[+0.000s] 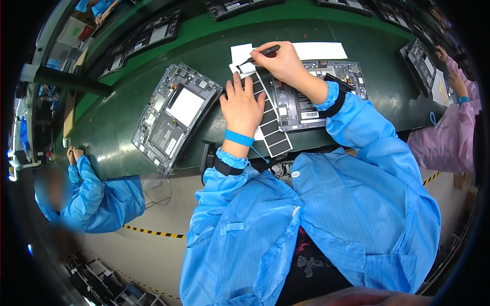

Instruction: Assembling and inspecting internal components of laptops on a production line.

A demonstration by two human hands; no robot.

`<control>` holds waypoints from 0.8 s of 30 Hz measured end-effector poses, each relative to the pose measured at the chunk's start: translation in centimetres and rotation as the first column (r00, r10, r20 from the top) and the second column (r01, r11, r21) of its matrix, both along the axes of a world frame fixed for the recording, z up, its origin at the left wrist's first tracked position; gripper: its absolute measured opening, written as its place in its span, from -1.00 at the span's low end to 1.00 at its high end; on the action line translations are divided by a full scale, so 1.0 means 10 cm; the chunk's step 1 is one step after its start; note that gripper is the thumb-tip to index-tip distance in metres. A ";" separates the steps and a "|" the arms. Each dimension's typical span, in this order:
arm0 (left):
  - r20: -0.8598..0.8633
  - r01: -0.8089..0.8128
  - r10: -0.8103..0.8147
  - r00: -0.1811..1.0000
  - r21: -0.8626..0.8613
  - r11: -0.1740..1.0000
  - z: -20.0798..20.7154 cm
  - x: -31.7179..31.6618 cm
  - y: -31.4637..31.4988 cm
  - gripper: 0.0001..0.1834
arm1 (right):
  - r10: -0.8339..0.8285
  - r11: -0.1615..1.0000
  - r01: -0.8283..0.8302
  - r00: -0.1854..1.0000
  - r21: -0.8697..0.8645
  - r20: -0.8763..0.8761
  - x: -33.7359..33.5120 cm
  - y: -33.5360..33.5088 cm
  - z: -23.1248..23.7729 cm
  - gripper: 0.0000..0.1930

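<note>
My right hand (282, 62) grips a pair of black tweezers (270, 49), their tips pointing down and left at a small white sheet (242, 53). A tiny dark piece shows by the tips, too small to make out. Fingers spread, my left hand (243, 106) rests flat on a white backing strip with black rectangular stickers (276, 137), just below the tweezer tips. To its left lies an opened laptop base (162, 130) at a slant, its inner parts exposed. Another opened laptop base (290, 108) sits under my right forearm, which hides part of it.
A long white strip (321, 50) lies behind the right laptop base. More laptop bases (155, 33) line the far green belt. A person in a pink smock (446, 135) works at the right on another laptop base (419, 69). At the left sits a person in blue (104, 199).
</note>
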State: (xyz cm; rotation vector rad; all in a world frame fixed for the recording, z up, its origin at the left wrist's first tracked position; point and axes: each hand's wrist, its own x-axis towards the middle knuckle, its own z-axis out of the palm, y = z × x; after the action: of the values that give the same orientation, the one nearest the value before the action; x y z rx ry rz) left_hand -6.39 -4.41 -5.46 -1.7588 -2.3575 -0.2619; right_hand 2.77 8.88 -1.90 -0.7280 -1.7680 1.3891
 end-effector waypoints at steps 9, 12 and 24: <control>0.176 0.109 -0.118 0.977 0.060 0.992 0.38 0.20 0.07 -0.50 | -0.259 0.961 0.248 0.963 -0.124 -0.080 1.71 0.38 0.21 -0.77; 0.477 0.343 -0.426 0.769 0.255 0.904 0.57 0.56 0.19 -0.67 | -0.322 0.930 0.299 0.943 -0.214 -0.081 2.10 0.50 0.02 -0.76; 0.790 0.632 -0.514 0.334 0.217 0.744 0.37 1.36 0.75 -0.49 | -0.240 0.928 0.193 0.964 -0.318 -0.114 2.41 0.73 -0.28 -0.82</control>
State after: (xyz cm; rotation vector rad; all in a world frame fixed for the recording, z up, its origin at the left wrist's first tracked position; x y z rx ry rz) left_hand 7.17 3.12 -1.79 -3.0151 -2.0178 -1.3468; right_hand 26.92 16.21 -4.71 -0.9264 -1.3253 1.5365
